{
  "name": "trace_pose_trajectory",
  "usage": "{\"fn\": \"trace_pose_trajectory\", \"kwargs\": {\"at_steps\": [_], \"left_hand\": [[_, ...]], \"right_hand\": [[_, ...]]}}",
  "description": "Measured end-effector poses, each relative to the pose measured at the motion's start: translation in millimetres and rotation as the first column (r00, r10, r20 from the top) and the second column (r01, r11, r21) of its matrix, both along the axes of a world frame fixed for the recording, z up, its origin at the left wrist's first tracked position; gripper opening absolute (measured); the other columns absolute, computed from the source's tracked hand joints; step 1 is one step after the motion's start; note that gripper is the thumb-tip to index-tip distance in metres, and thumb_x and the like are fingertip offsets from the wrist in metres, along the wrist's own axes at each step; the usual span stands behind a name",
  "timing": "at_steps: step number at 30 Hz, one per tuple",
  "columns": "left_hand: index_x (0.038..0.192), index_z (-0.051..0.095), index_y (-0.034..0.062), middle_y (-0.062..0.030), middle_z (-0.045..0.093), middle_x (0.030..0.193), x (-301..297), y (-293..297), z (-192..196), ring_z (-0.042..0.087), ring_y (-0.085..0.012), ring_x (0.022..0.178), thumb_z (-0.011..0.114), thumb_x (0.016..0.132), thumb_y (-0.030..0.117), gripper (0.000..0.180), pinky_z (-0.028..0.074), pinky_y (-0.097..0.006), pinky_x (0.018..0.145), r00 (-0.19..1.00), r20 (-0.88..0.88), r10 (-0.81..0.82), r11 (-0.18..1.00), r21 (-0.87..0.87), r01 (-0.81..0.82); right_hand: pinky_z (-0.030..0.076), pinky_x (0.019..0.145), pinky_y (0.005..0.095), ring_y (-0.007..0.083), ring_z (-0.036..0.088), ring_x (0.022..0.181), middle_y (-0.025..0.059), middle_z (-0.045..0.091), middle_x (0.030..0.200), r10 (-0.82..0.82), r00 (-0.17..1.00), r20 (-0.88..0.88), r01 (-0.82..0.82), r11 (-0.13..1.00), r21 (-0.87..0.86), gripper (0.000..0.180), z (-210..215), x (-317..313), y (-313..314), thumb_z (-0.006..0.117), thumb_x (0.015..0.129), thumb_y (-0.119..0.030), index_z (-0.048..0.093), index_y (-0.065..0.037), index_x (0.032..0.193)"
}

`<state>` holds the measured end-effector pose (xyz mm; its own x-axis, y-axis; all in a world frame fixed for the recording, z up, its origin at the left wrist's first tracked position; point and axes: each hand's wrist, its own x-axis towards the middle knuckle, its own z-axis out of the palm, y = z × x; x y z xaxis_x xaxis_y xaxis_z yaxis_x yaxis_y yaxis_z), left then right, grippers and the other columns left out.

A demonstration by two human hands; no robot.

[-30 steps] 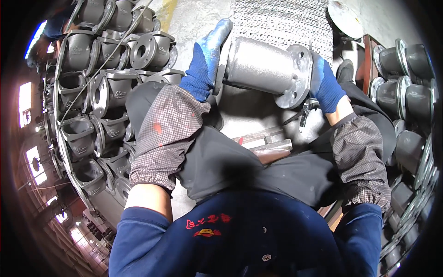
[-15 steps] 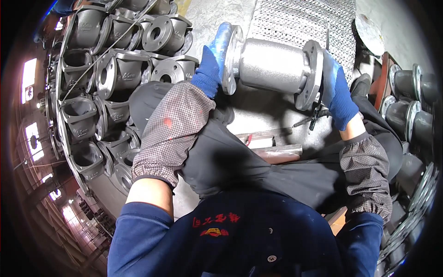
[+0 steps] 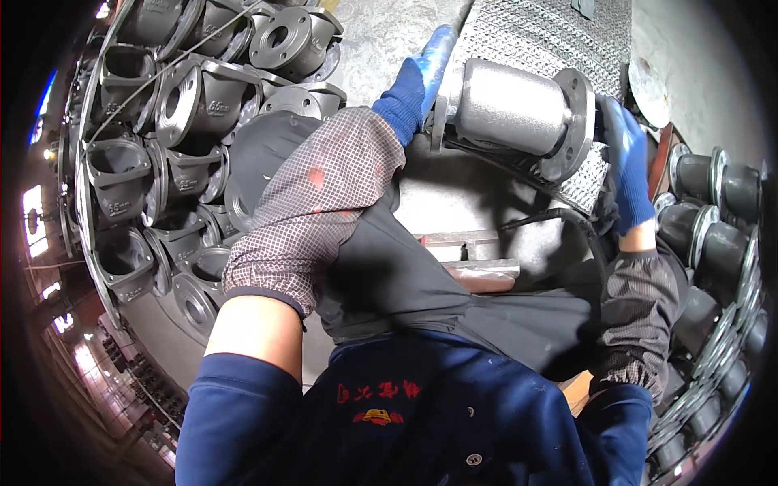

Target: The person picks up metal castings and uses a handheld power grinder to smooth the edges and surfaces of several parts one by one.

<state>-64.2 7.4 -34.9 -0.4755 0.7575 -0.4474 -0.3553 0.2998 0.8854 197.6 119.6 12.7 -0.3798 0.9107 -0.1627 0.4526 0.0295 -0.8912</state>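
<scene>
A grey cast-metal pipe fitting (image 3: 512,105) with a round flange at each end lies on its side on a textured metal sheet (image 3: 559,32) in front of me. My left hand (image 3: 427,71), in a blue glove, is at its left flange (image 3: 440,121), with fingers stretched out and pointing away from me. On the other side, my gloved right hand (image 3: 626,154) is a little apart from the right flange (image 3: 574,121), its fingers extended. Something dark beside its wrist is too shadowed to name. A black hose (image 3: 559,214) curves below the fitting.
Several grey flanged castings (image 3: 203,101) are stacked at the left. More flanged pipe pieces (image 3: 697,174) stand at the right. Metal bars (image 3: 478,270) lie on the floor between my legs. A pale round disc (image 3: 648,91) is beyond my right hand.
The fitting has moved right and slightly away, and now rests on the textured sheet. My right hand has come off its flange and moved right; my left hand has moved right with it.
</scene>
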Motion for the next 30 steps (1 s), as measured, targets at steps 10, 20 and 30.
{"fn": "trace_pose_trajectory", "kwargs": {"at_steps": [10, 20, 30], "left_hand": [[0.136, 0.041, 0.0012, -0.0121, 0.042, 0.139, 1.4, -4.7, 11.4, 0.039, -0.0234, 0.128, 0.053, 0.091, 0.034, 0.057, 0.028, -0.033, 0.107, 0.910, 0.351, -0.222, 0.921, 0.381, 0.078], [0.139, 0.037, 0.0049, -0.0219, 0.039, 0.139, -7.0, -2.4, 4.9, 0.039, -0.0324, 0.128, 0.054, 0.083, 0.058, 0.079, 0.032, -0.041, 0.105, 0.991, 0.064, -0.114, 0.990, 0.085, 0.108], [0.094, 0.064, -0.0057, -0.0133, 0.068, 0.084, -14.6, -40.3, 54.3, 0.061, -0.0149, 0.076, 0.057, 0.088, 0.035, 0.042, 0.047, -0.028, 0.073, 0.647, -0.756, 0.097, 0.993, 0.029, -0.115]], "right_hand": [[0.047, 0.065, 0.0448, 0.0395, 0.059, 0.069, 0.0203, 0.062, 0.074, 0.423, 0.452, 0.785, -0.627, 0.777, -0.058, 0.045, -17.8, 121.6, -49.5, 0.059, 0.083, -0.049, 0.067, -0.005, 0.072], [0.049, 0.052, 0.0333, 0.0209, 0.062, 0.055, 0.0133, 0.068, 0.072, 0.792, 0.360, 0.493, -0.447, 0.610, -0.654, 0.036, -75.3, 90.2, -62.5, 0.066, 0.079, -0.031, 0.067, 0.004, 0.087], [0.050, 0.050, 0.0296, 0.0178, 0.063, 0.050, 0.0140, 0.065, 0.062, 0.733, 0.422, 0.534, -0.468, 0.680, -0.564, 0.023, -79.7, 31.1, -101.0, 0.064, 0.075, -0.017, 0.066, 0.005, 0.082]]}}
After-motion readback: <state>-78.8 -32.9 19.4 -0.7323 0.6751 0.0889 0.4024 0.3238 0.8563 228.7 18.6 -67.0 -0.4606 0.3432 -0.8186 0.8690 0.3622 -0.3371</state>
